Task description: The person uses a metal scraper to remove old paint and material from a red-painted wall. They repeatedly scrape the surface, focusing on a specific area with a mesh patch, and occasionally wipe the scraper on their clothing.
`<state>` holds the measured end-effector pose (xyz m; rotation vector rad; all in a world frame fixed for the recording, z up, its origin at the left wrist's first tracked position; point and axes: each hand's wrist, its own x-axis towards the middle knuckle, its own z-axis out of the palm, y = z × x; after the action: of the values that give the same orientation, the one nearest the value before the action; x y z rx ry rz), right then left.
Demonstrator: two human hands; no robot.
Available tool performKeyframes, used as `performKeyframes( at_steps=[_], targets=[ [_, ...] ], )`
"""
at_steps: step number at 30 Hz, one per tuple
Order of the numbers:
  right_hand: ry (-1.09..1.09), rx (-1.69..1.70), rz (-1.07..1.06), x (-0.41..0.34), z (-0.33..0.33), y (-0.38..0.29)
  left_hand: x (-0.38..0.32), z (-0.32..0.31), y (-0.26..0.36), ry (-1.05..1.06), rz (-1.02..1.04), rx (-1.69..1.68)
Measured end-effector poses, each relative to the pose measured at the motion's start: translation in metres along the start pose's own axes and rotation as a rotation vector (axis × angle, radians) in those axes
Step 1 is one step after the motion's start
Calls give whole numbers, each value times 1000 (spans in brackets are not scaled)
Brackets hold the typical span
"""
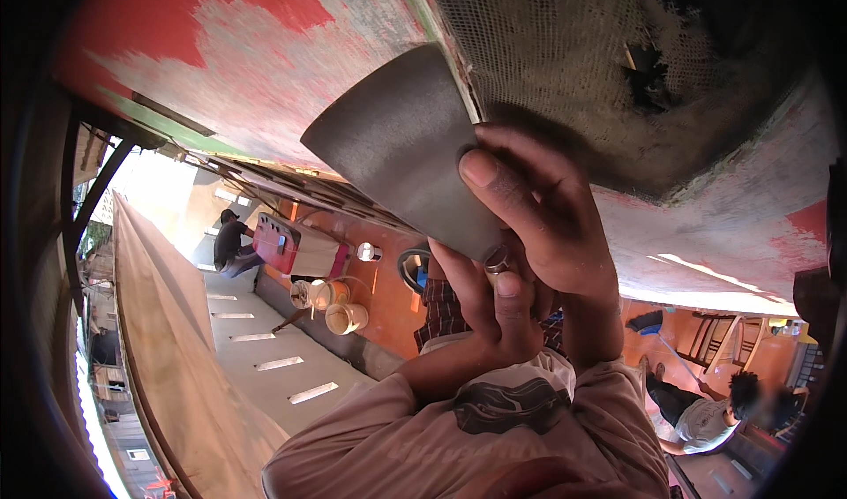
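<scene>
A broad dark metal scraper with a curved outer edge is held up between my hands. The fingers of my left hand wrap around its narrow end, at a shiny collar; most of the handle is hidden. My right hand pinches the blade's side edge, thumb on the face and fingers behind. Beyond the blade is a panel with patchy red and grey paint. A worn wooden strip borders a torn mesh screen next to my right fingertips. Whether the blade touches the panel, I cannot tell.
Plastic buckets and a paint can stand on the orange floor at left. A person is beside a covered object there. At right another person holds a broom near wooden chairs.
</scene>
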<state>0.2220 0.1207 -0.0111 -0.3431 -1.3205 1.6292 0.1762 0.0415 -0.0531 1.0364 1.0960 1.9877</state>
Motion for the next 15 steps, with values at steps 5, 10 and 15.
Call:
performKeyframes(
  at_steps=[5, 10, 15],
  targets=[
    [58, 67, 64, 4, 10, -2, 1, -2, 6, 0, -2, -24],
    [-5, 194, 27, 8, 15, -10, 0, -3, 6, -4, -9, -47],
    [50, 18, -2, 9, 20, -20, 3, -4, 14, -21, -14, -75]
  ],
)
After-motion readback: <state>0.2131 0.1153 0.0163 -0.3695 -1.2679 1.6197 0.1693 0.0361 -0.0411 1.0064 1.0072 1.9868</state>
